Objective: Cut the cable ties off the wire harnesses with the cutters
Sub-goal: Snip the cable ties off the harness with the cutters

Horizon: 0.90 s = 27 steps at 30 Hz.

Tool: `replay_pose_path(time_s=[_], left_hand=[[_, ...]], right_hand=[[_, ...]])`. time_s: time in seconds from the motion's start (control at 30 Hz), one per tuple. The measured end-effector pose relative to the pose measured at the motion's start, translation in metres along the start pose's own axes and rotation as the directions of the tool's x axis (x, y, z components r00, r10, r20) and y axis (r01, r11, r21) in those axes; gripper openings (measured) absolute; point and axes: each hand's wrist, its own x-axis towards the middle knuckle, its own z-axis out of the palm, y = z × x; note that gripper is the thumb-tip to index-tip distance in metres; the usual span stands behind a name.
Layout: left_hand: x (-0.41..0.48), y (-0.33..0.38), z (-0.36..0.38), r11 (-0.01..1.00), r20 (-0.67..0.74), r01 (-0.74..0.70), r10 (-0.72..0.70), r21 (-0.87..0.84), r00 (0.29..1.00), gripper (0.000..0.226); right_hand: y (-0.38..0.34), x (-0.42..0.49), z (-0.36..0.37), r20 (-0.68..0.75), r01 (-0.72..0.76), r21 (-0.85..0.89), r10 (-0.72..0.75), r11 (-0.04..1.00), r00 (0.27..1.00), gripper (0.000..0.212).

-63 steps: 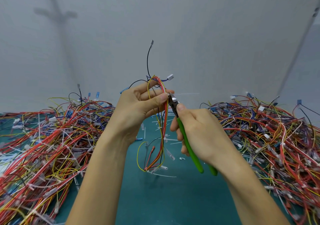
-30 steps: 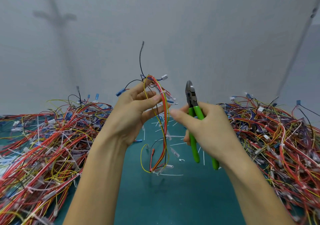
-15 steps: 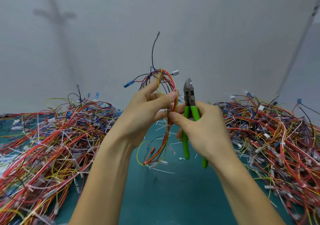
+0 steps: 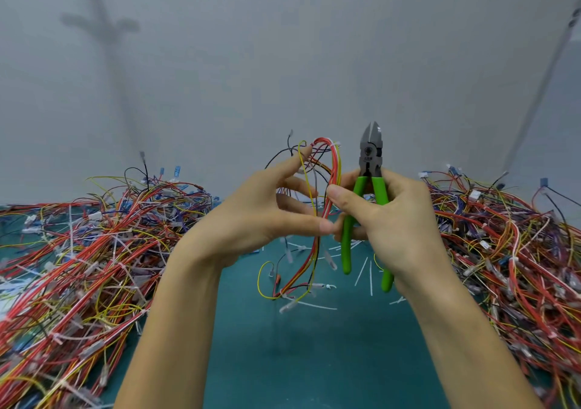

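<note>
A left pile (image 4: pixel 94 251) and a right pile (image 4: pixel 509 251) of wires crowd either side of the fingers, with cut ties (image 4: pixel 366 270) on the worktop (image 4: pixel 298 364) beneath. The harness (image 4: pixel 328 185) hangs between the hands. The left hand (image 4: pixel 261 216) has its fingers spread and its thumb pinching the harness. The right hand (image 4: pixel 399 220) grips the cutters (image 4: pixel 371 153) upright, and its thumb hides the contact. Bare worktop lies below the wrists.

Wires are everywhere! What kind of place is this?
Probably a workbench in a workshop or factory: heaps of wires on both sides, green-handled cutters in the right hand, snipped white ties on the green mat.
</note>
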Motion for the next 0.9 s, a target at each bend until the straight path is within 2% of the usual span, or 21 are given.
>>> replay_pose_path(time_s=[0.1,0.23,0.37,0.4,0.53,0.57,0.7,0.8,0.9], left_hand=[[0.000,0.000,0.002,0.998,0.046,0.016,-0.019,0.056,0.999,0.100],[0.003,-0.003,0.000,0.999,-0.049,0.026,-0.024,0.030,0.999,0.096],[0.002,-0.005,-0.004,0.998,-0.056,0.044,-0.042,0.036,0.998,0.095],[0.002,-0.005,-0.004,0.999,-0.061,0.045,-0.044,0.024,0.997,0.087],[0.007,-0.008,-0.005,0.994,-0.132,0.009,-0.024,-0.112,0.991,0.028],[0.008,-0.009,-0.005,0.989,-0.140,0.002,-0.024,-0.150,0.990,0.021],[0.009,-0.008,0.002,0.963,-0.093,0.037,-0.064,-0.267,0.994,0.025],[0.008,-0.009,0.004,0.976,-0.037,0.079,-0.088,-0.201,0.995,0.016],[0.006,-0.010,0.005,0.979,-0.004,0.093,-0.095,-0.181,0.995,0.019]], right_hand=[[0.001,0.000,0.000,0.009,-0.017,0.015,0.017,1.000,1.000,0.011],[0.003,0.002,0.000,0.014,-0.049,0.019,0.049,0.999,0.999,0.011],[0.002,0.002,0.000,0.008,-0.076,0.017,0.076,0.997,0.997,0.011],[0.002,0.002,0.001,0.007,-0.082,0.020,0.082,0.996,0.997,0.012],[0.001,0.001,0.003,0.009,-0.119,0.083,0.119,0.989,0.993,0.013],[0.001,0.001,0.003,0.014,-0.130,0.094,0.129,0.987,0.991,0.012],[0.002,0.000,0.003,0.021,-0.159,0.122,0.158,0.980,0.987,0.012],[0.003,0.001,0.004,0.011,-0.171,0.129,0.171,0.977,0.985,0.012],[0.006,0.001,0.004,0.017,-0.178,0.123,0.177,0.976,0.984,0.011]])
